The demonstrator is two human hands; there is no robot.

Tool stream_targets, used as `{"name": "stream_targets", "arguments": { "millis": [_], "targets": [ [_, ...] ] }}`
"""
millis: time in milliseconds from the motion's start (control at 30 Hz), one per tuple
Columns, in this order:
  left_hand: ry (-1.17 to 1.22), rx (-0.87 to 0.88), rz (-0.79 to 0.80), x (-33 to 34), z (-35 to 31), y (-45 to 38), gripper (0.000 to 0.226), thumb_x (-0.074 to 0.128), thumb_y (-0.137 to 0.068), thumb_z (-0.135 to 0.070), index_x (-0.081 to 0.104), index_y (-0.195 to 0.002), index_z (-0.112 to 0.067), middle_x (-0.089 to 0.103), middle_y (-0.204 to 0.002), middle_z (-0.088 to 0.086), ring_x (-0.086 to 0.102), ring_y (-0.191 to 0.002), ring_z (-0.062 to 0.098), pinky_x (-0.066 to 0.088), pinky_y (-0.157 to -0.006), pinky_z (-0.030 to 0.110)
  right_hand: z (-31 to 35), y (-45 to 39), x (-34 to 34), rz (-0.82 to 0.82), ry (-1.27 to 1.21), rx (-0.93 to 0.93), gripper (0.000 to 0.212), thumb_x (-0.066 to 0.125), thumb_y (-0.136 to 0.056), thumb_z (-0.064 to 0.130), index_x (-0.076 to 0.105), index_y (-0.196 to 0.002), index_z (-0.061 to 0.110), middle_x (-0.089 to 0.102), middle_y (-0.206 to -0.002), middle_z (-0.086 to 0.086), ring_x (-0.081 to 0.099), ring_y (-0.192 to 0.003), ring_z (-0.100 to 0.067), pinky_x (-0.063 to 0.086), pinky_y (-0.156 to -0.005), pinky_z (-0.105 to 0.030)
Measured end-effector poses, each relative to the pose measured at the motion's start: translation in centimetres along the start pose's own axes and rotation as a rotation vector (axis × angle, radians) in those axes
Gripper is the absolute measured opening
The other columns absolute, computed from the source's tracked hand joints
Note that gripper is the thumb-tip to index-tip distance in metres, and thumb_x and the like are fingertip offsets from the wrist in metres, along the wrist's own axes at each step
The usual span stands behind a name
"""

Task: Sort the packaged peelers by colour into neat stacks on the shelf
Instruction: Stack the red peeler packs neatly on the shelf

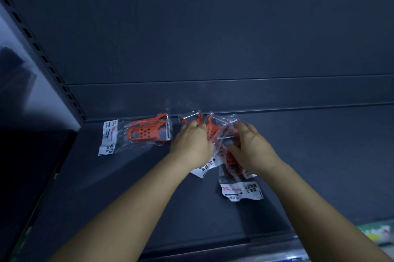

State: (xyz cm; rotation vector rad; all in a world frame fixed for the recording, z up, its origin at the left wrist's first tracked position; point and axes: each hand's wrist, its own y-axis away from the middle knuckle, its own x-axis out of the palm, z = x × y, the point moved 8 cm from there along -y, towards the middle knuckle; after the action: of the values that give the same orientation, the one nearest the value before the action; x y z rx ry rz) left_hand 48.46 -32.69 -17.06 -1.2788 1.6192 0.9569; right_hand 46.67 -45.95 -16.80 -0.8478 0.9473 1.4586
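Note:
Orange peelers in clear plastic bags with white label ends lie on a dark shelf (319, 155). A small stack of them (145, 131) rests flat at the back left, lying sideways. In the middle is a loose bunch of orange packaged peelers (215, 129), some overlapping, with a white label end (242, 191) sticking out toward me. My left hand (191, 142) grips one package at the left of the bunch. My right hand (251, 146) grips another at the right. The hands hide most of the bunch.
The shelf's dark back panel (213, 37) rises behind the peelers. A slotted upright post (42, 59) runs along the left side. A lower shelf edge with blurred coloured goods (375, 232) shows at the bottom right.

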Motion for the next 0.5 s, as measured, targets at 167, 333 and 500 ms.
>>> {"name": "stream_targets", "arguments": {
  "millis": [167,333,500],
  "targets": [
    [-0.038,-0.075,-0.045,-0.4,-1.2,-0.9,0.049,0.061,-0.088,-0.034,0.047,-0.127,-0.007,0.053,-0.125,0.011,0.05,-0.118,0.03,0.045,-0.092,0.04,-0.3,0.3,0.3,0.019,0.023,0.03,0.067,0.064,-0.082,0.04,0.037,-0.138,0.015,0.044,-0.134,-0.01,0.042,-0.124,-0.029,0.038,-0.099,-0.034],
    [0.008,-0.068,-0.115,-1.2,0.2,-0.7,0.049,0.059,-0.087,-0.012,0.045,-0.133,-0.01,0.051,-0.129,0.01,0.044,-0.123,0.028,0.039,-0.1,0.035,-0.6,0.4,0.0,0.006,0.029,0.033,0.066,0.065,-0.082,0.044,0.039,-0.135,0.016,0.045,-0.129,-0.008,0.042,-0.122,-0.027,0.038,-0.099,-0.034],
    [0.027,-0.034,-0.224,-4.5,3.7,0.9,0.048,0.055,-0.085,-0.006,0.051,-0.131,-0.019,0.051,-0.122,0.004,0.043,-0.116,0.024,0.036,-0.099,0.031,1.4,0.1,0.0,-0.064,0.064,-0.111,0.054,0.057,-0.089,0.033,0.042,-0.138,0.018,0.045,-0.135,-0.005,0.039,-0.122,-0.026,0.032,-0.104,-0.031]
  ]
}}
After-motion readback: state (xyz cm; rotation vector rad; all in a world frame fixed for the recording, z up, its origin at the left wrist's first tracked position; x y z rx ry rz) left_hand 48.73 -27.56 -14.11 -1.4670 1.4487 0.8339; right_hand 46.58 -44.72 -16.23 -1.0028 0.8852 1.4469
